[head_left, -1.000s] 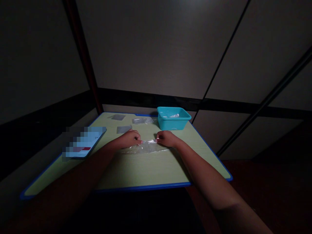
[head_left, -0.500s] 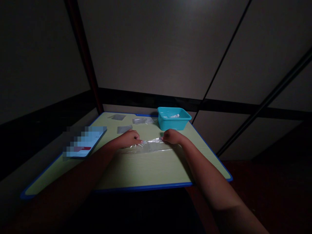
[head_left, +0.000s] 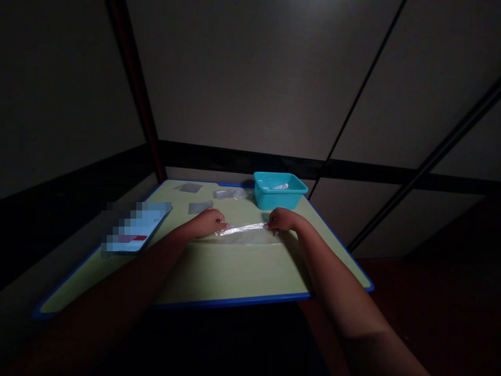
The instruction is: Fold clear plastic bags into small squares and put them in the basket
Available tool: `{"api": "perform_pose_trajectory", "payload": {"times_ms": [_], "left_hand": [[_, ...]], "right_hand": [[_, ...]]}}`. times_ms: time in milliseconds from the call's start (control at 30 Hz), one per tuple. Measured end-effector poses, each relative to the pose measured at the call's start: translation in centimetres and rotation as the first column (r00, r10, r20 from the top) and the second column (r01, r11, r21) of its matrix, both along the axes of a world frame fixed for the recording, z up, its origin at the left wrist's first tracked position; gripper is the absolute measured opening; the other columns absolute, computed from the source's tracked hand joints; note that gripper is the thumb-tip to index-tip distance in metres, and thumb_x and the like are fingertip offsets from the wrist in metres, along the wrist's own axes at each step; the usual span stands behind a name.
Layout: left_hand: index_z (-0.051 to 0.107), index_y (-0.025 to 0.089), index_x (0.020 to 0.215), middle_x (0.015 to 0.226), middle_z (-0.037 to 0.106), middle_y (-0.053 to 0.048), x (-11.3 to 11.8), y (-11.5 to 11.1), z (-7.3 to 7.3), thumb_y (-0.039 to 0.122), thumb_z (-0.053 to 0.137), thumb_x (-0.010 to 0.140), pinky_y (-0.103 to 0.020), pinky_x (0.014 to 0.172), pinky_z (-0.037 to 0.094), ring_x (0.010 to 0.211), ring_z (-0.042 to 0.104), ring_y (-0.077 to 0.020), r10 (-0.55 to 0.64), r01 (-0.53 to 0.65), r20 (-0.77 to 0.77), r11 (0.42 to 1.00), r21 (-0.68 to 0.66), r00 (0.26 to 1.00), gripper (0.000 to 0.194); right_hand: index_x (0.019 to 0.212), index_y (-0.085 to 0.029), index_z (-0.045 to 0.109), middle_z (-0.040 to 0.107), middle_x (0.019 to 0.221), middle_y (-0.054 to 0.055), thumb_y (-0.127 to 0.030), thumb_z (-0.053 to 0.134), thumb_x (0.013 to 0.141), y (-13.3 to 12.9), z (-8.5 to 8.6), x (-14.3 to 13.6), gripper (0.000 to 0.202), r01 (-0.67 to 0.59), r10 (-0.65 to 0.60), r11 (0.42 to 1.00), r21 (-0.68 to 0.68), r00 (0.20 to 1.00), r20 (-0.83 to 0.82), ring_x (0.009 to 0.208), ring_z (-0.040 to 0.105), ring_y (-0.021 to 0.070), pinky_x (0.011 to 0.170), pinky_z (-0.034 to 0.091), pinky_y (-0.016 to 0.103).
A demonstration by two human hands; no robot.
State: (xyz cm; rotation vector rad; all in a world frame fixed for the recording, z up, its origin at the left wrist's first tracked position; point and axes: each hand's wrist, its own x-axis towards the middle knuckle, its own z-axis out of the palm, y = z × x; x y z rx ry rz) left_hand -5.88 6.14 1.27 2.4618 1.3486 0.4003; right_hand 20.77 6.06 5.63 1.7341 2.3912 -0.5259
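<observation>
As hands pinch film, tabletop nearer; blue edge

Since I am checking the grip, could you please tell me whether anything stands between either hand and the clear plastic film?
Nothing visible does: the left hand and right hand both pinch the clear plastic film. The teal bin stands beyond the right hand.

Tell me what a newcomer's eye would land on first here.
Probably the turquoise bin, the brightest thing in a dark scene, at the far right of the blue-edged table. Next, the shiny clear plastic stretched between the left hand and the right hand, in front of the bin. Then the pale, partly pixelated screen at the table's left edge.
</observation>
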Motion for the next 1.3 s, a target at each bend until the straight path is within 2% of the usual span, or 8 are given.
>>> {"api": "perform_pose_trajectory", "payload": {"times_ms": [133, 300, 433, 567, 733, 1000, 1300], "left_hand": [[0.061, 0.016, 0.062, 0.073, 0.061, -0.005, -0.1, 0.0, 0.1, 0.043, 0.048, 0.075, -0.027, 0.075, 0.038, 0.077, 0.054, -0.0182, 0.006, -0.006, -0.008, 1.000, -0.007, 1.000, 0.033], [0.057, 0.017, 0.055, 0.065, 0.058, -0.003, -0.2, 0.0, 0.3, 0.042, 0.048, 0.074, -0.026, 0.071, 0.038, 0.070, 0.054, -0.0167, -0.014, 0.014, 0.003, 0.999, -0.033, 1.000, 0.033], [0.056, 0.017, 0.055, 0.061, 0.057, -0.002, -0.3, 0.0, 0.2, 0.042, 0.049, 0.073, -0.025, 0.068, 0.038, 0.069, 0.054, -0.0166, -0.007, 0.009, 0.027, 0.998, -0.069, 1.000, 0.031], [0.056, 0.017, 0.058, 0.064, 0.059, -0.003, -0.2, 0.0, 0.1, 0.042, 0.050, 0.072, -0.027, 0.068, 0.039, 0.071, 0.055, -0.0182, 0.005, -0.004, 0.029, 0.998, -0.057, 1.000, 0.029], [0.057, 0.017, 0.060, 0.072, 0.061, -0.005, -0.2, -0.1, 0.2, 0.046, 0.050, 0.072, -0.028, 0.071, 0.039, 0.075, 0.056, -0.0201, 0.022, -0.021, 0.025, 0.999, -0.025, 0.999, 0.032], [0.057, 0.018, 0.060, 0.074, 0.061, -0.005, -0.1, -0.5, 0.6, 0.048, 0.050, 0.073, -0.028, 0.074, 0.039, 0.078, 0.055, -0.0197, 0.022, -0.022, 0.012, 0.999, -0.035, 1.000, 0.033], [0.057, 0.018, 0.060, 0.076, 0.062, -0.006, 0.1, -0.6, 0.6, 0.045, 0.050, 0.072, -0.029, 0.077, 0.040, 0.082, 0.054, -0.0210, 0.031, -0.031, 0.005, 0.999, -0.023, 1.000, 0.030]], "right_hand": [[0.076, -0.010, 0.073, 0.072, 0.073, 0.008, -0.033, 0.056, 0.081, 0.0, 0.1, -0.1, 0.029, 0.033, -0.033, 0.999, 0.012, 0.999, 0.028, 0.060, 0.058, 0.0120, 0.052, 0.035, 0.020], [0.075, -0.008, 0.071, 0.072, 0.075, 0.010, -0.034, 0.056, 0.081, 0.4, 0.0, 0.6, 0.031, 0.038, -0.043, 0.995, -0.096, 0.998, -0.055, 0.051, 0.053, 0.0090, 0.049, 0.036, 0.019], [0.075, -0.008, 0.068, 0.071, 0.076, 0.010, -0.028, 0.054, 0.082, 0.6, 0.0, 1.0, 0.025, 0.056, -0.076, 0.986, -0.160, 0.990, -0.120, 0.045, 0.047, 0.0056, 0.046, 0.036, 0.017], [0.073, -0.010, 0.069, 0.071, 0.072, 0.007, -0.023, 0.054, 0.080, 0.7, -0.2, 1.0, 0.021, 0.081, -0.098, 0.984, -0.157, 0.990, -0.105, 0.042, 0.045, 0.0049, 0.045, 0.035, 0.017], [0.065, -0.010, 0.070, 0.069, 0.064, 0.005, -0.027, 0.058, 0.077, 1.1, -0.6, 1.2, 0.024, 0.080, -0.089, 0.987, -0.139, 0.994, -0.056, 0.042, 0.045, 0.0060, 0.044, 0.033, 0.019], [0.073, -0.008, 0.071, 0.069, 0.069, 0.008, -0.034, 0.061, 0.075, 1.5, -0.9, 1.6, 0.028, 0.066, -0.068, 0.993, -0.103, 0.998, -0.014, 0.048, 0.049, 0.0084, 0.046, 0.036, 0.019], [0.072, -0.009, 0.071, 0.070, 0.069, 0.008, -0.035, 0.063, 0.074, 1.6, -0.8, 1.8, 0.028, 0.053, -0.054, 0.995, -0.083, 0.998, -0.012, 0.050, 0.054, 0.0102, 0.047, 0.038, 0.019]]}}
